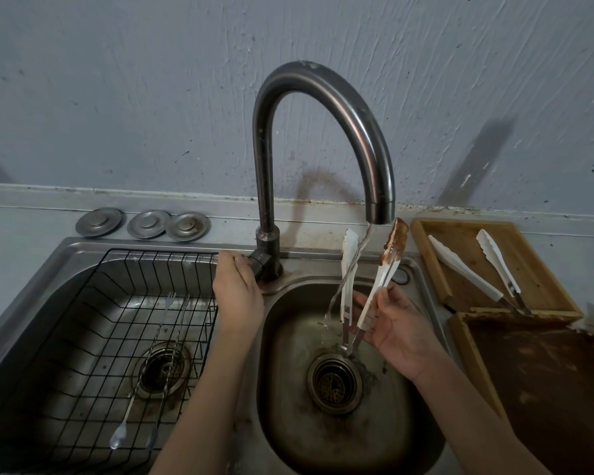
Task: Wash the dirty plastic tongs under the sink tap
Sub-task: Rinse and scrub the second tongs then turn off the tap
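Three tongs (371, 289), three drain lids (101, 222), two trays (426, 241).

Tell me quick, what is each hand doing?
Left hand: gripping the tap handle.
Right hand: holding the dirty tongs under the water.

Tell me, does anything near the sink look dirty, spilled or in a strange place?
Yes. The tongs in the right hand have brown paste on one tip, and the water runs past the clean arm, not that tip. The nearer wooden tray is smeared brown. Three drain covers lie on the ledge behind the sink.
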Demonstrator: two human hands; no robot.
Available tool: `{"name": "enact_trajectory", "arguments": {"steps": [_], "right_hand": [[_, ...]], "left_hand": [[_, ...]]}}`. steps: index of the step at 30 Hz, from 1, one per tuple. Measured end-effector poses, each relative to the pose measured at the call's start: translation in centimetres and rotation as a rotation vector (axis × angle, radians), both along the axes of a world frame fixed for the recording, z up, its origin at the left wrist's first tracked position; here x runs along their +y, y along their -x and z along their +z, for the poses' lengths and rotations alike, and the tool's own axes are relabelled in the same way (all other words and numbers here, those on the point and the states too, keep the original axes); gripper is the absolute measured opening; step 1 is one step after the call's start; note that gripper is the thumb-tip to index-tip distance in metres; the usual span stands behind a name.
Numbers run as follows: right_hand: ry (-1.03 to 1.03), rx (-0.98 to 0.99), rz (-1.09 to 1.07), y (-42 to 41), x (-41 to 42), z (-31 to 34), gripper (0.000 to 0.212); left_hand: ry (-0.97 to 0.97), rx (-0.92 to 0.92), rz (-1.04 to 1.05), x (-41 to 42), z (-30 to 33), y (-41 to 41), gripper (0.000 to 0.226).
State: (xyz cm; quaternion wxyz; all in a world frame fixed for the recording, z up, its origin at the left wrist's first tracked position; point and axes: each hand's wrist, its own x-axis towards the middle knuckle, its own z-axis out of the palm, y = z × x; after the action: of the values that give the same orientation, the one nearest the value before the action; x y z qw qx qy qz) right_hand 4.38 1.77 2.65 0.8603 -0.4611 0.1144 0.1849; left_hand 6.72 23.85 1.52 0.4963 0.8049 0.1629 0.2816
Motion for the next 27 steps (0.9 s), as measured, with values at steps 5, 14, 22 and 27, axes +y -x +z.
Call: {"name": "enact_trajectory", "arguments": {"steps": [5, 14, 22, 27], "right_hand": [[0.145, -0.069, -0.011, 0.2, 0.1, 0.5, 0.017], [0.493, -0.046, 0.002, 0.5, 2.8, 1.9, 0.007], [0.537, -0.021, 0.156, 2.2, 2.9, 1.1, 0.026], [0.594, -0.084, 0.165, 2.5, 3.1, 1.0, 0.036]], "left_hand": [[0.054, -0.042, 0.013, -1.3, 0.6, 1.4, 0.026], [0.457, 0.276, -0.647, -6.8, -0.2, 5.8, 0.037], [0.768, 0.301, -0.795, -6.7, 0.1, 7.2, 0.039], [0.774, 0.338, -0.794, -6.7, 0.2, 7.3, 0.042]]}}
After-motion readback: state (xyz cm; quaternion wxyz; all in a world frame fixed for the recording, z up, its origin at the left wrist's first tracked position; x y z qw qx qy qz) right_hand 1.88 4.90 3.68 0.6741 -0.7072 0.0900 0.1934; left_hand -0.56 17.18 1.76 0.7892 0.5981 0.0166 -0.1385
